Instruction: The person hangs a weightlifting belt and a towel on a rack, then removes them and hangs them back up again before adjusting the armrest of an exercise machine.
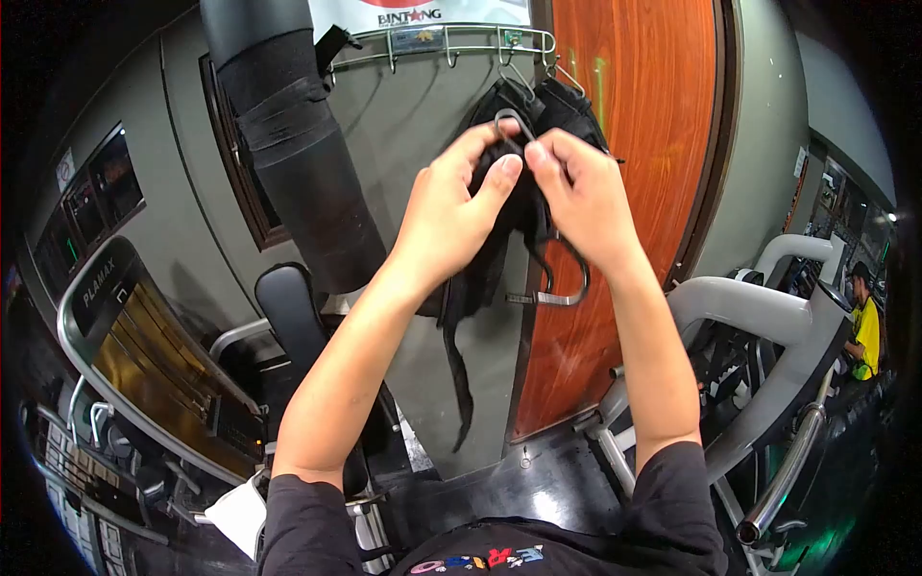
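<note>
Both hands are raised in front of a wall rack. My left hand (449, 213) is closed, thumb and fingers pinched at the top of a black strap (519, 206). Beside it, my right hand (584, 197) pinches the same spot, its thumb close to the left thumb. A curved metal hook (507, 117) rises just above the fingertips. Below my right hand hangs a larger open metal hook (576, 278). Further black gear (567, 108) hangs behind from the rack, and a thin strap tail (461, 394) dangles lower down. The fingers partly hide where strap and hook meet.
The metal hook rack (451, 40) is fixed to the grey wall beside a wooden panel (634, 192). A black punching bag (307, 163) hangs at left. Gym machines stand on both sides, with a grey frame (740, 307) at right. A person in yellow (866, 336) is far right.
</note>
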Demonstrator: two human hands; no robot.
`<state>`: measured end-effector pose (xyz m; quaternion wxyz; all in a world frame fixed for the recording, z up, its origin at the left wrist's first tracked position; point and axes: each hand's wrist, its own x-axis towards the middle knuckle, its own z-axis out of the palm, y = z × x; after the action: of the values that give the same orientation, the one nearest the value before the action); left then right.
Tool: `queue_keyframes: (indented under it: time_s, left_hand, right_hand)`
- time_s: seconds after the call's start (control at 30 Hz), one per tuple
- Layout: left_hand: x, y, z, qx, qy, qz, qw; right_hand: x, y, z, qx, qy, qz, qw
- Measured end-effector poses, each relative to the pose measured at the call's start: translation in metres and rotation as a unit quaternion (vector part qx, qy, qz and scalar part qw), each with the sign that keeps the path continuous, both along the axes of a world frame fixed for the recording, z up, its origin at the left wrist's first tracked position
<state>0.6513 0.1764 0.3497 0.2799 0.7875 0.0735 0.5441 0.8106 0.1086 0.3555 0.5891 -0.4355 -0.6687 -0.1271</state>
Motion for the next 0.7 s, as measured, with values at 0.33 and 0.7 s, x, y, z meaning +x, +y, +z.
queue_keyframes:
  time_s: [0.33,0.7]
  left_hand:
    - [0.012,0.058,-0.017,-0.043,0.015,0.120,0.992]
    - [0.034,0.066,-0.063,-0.138,-0.043,0.156,0.977]
  right_hand:
    - [0.043,0.085,0.078,-0.022,0.028,-0.112,0.993]
    - [0.041,0.065,0.071,-0.166,-0.015,-0.126,0.978]
